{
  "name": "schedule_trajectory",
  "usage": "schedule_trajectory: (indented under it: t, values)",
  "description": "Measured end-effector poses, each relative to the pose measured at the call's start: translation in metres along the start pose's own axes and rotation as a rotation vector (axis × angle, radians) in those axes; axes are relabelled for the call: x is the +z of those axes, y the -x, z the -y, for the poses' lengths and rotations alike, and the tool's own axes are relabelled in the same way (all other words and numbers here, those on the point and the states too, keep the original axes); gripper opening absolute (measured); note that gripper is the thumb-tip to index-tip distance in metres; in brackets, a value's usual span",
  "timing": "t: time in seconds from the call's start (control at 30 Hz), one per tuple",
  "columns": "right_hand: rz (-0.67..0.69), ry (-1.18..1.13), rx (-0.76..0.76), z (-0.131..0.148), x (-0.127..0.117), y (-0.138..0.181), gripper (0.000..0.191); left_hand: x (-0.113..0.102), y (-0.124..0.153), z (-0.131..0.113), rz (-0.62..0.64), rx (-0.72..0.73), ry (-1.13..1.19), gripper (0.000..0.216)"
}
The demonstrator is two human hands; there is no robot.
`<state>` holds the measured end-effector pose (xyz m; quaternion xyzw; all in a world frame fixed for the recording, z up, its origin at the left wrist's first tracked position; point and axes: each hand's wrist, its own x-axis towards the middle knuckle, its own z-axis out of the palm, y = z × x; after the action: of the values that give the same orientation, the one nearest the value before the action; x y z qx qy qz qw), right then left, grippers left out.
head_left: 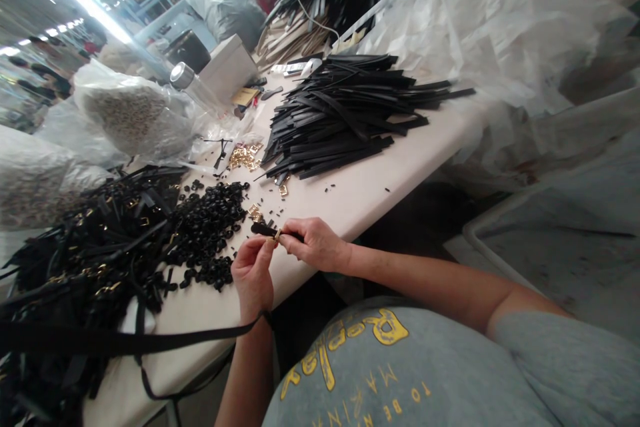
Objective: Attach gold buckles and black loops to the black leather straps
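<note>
Near the table's front edge, my left hand (254,265) and my right hand (314,243) meet at a black strap (263,229) with a small gold buckle (277,235) on it. The left thumb and fingers pinch the strap by the buckle. My right fingers are closed round the strap on the buckle's other side; part of it is hidden in the grip. Just beyond lie a few loose gold buckles (255,213) and a heap of small black loops (215,227). A long black band (150,341) runs past my left wrist.
A pile of black strips (345,113) lies farther back on the white table (400,173), beside more gold buckles (245,157). Finished-looking buckled straps (100,247) heap up at left. Filled plastic bags (125,107), a bottle (193,83) and a white box (227,70) stand behind.
</note>
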<state>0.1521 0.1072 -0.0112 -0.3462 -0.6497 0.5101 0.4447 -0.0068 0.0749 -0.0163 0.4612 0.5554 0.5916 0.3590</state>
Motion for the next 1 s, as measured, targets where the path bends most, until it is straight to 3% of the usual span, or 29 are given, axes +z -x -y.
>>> schedule_trajectory:
  t: [0.13,0.33,0.5,0.57,0.7,1.0]
  values:
    - [0.033,0.077,0.002,-0.001,-0.002,0.000,0.016,0.002,-0.001,-0.003,-0.016,0.030,0.004,0.013]
    - [0.110,0.217,0.030,-0.003,-0.009,0.005,0.018,-0.006,-0.019,-0.017,-0.146,0.033,0.127,0.012]
    - [0.077,-0.300,0.214,-0.006,-0.003,-0.001,0.022,-0.005,-0.021,-0.021,-0.142,-0.041,0.244,0.015]
    - [0.078,-0.452,0.189,-0.007,0.003,-0.006,0.026,0.001,-0.017,-0.021,-0.094,-0.059,0.265,0.016]
    - [0.061,-0.539,0.065,-0.010,0.011,-0.011,0.033,0.011,-0.007,-0.021,-0.025,-0.103,0.307,0.015]
    - [0.074,-0.741,0.226,-0.006,0.008,-0.009,0.038,0.014,-0.004,-0.023,0.046,-0.159,0.334,0.015]
